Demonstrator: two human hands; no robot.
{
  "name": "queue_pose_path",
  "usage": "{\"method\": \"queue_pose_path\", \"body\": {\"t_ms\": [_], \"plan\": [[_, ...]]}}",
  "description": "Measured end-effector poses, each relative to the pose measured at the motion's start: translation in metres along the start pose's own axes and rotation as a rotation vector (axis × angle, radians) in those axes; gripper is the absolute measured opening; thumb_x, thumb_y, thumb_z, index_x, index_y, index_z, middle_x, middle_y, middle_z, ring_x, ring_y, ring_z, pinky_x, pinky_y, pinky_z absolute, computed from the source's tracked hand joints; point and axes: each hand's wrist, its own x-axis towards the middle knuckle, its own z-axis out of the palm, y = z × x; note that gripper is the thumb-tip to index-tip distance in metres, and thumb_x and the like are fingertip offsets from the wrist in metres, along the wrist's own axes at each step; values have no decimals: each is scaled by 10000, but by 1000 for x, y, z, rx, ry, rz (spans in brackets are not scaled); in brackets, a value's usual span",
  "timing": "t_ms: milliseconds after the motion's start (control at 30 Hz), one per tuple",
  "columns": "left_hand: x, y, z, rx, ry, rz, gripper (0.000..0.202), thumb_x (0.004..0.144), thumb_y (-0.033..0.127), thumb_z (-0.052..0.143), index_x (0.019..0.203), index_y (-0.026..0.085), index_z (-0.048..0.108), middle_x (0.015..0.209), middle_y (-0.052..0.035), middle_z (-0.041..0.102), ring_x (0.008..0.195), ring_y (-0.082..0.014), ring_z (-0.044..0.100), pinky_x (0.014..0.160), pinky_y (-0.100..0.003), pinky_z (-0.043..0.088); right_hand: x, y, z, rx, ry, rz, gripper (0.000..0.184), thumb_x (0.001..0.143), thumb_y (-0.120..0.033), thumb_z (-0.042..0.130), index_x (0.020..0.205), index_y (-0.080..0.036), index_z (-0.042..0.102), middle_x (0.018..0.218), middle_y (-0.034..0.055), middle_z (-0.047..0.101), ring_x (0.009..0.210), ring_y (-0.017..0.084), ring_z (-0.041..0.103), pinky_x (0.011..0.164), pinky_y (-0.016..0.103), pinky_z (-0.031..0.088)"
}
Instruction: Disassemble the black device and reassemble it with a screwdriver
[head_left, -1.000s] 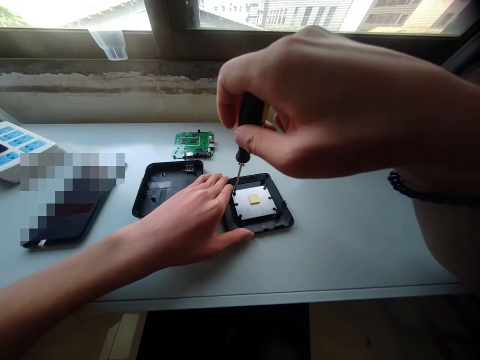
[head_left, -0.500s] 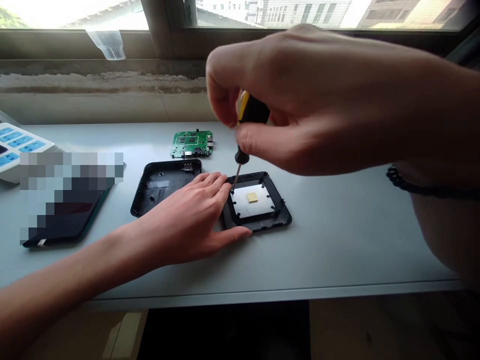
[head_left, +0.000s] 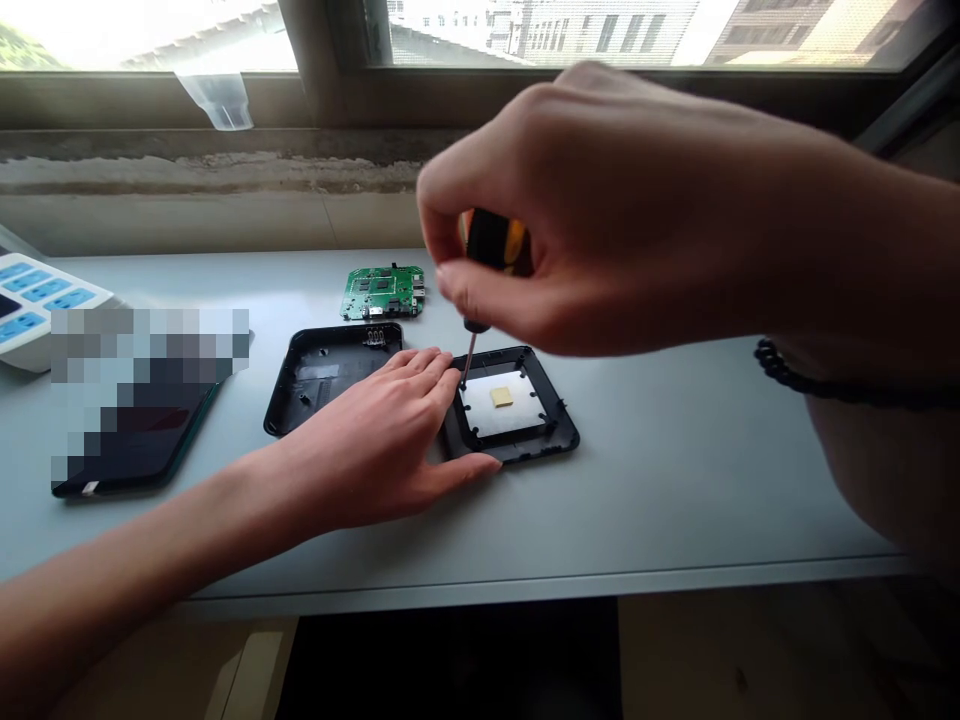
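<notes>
My right hand (head_left: 585, 220) is closed around the black and yellow handle of a screwdriver (head_left: 487, 240). Its thin shaft slants down to the upper left corner of a silver metal plate (head_left: 517, 415), where the tip meets a small dark screw point. This plate, with a yellowish square pad (head_left: 502, 397) on it, sits inside a square black plastic cover (head_left: 564, 432). My left hand (head_left: 390, 430) lies with fingers stretched along the cover's left edge, the thumb reaching along its near edge, bracing it against the table. The left fingers partly hide a second black case half (head_left: 330, 345).
Behind the case halves lies a green circuit board (head_left: 384, 291). A dark phone (head_left: 142, 440), partly pixelated, rests on the left, beside a white power strip (head_left: 56, 300) with blue sockets. The pale table (head_left: 675, 500) ends at a near edge; a window wall stands behind.
My right hand has turned the screwdriver handle and come slightly down, its thumb shifting left. The left hand and cover keep their place; the view has shifted a little.
</notes>
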Motion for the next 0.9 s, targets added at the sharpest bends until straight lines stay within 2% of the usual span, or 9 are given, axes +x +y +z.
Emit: {"method": "queue_pose_path", "body": {"t_ms": [100, 200, 267, 400, 533, 633, 700, 833, 900], "plan": [[1, 0, -2, -23, -20, -2, 682, 999, 594, 517, 1296, -13, 615, 1312, -250, 656, 1293, -385, 582, 1182, -525, 404, 0, 1, -1, 20, -21, 1, 195, 780, -141, 636, 962, -209, 655, 870, -36, 649, 879, 152, 581, 587, 276, 365], [1, 0, -2, -36, -7, 1, 680, 994, 594, 530, 1278, -18, 615, 1310, -257, 649, 1303, -391, 571, 1183, -520, 401, -3, 2, -3, -8, -2, 10, 120, 838, -245, 640, 929, -205, 707, 871, -39, 669, 1008, 203, 608, 672, 304, 421], [0, 0, -1, -47, 1, 1, 648, 990, 582, 547, 1244, -9, 627, 1270, -251, 661, 1282, -389, 585, 1175, -519, 411, -6, 2, -3, 4, 13, 11, 191, 894, -341, 595, 972, -206, 705, 874, -33, 669, 1022, 214, 615, 680, 310, 423], [-1, 0, 0, -42, 18, 8, 627, 985, 585, 548, 1203, 5, 646, 1215, -237, 675, 1246, -394, 603, 1165, -541, 421, -7, 1, -3, 11, 32, 26, 221, 916, -346, 562, 1082, -217, 629, 934, -15, 672, 1003, 192, 609, 618, 298, 378], [0, 0, -1, -25, 7, 0, 684, 991, 596, 523, 1284, -15, 618, 1311, -269, 645, 1312, -402, 571, 1186, -538, 406, -5, 2, -4, 31, 9, 25, 126, 876, -290, 589, 974, -210, 594, 895, -12, 646, 779, 124, 550, 526, 285, 355], [0, 0, -1, -21, -21, -6, 723, 994, 610, 505, 1313, -32, 600, 1352, -280, 627, 1341, -403, 553, 1194, -532, 403, -6, 4, -8, 79, -60, 73, 144, 816, -245, 637, 952, -206, 609, 799, -29, 589, 567, 70, 366, 416, 271, 248], [0, -1, 0, -14, -16, -4, 732, 994, 617, 498, 1304, -37, 605, 1359, -287, 620, 1357, -409, 540, 1198, -534, 397, -8, 5, -9, 74, -52, 122, 197, 822, -285, 669, 996, -204, 625, 773, -38, 550, 543, 56, 307, 399, 266, 189], [-1, -2, 3, 1, 29, 12, 722, 997, 621, 485, 1261, -34, 631, 1309, -280, 643, 1317, -400, 574, 1197, -526, 398, -11, 4, -7, 44, 17, 158, 305, 866, -457, 690, 1041, -230, 586, 781, -67, 502, 520, 27, 297, 341, 214, 160], [-2, -1, 3, 3, 39, 12, 710, 996, 619, 490, 1244, -29, 642, 1290, -273, 653, 1292, -392, 593, 1190, -515, 409, -11, 4, -6, 52, 35, 178, 293, 881, -462, 675, 1024, -232, 561, 741, -75, 466, 480, 14, 265, 315, 183, 154]]}}
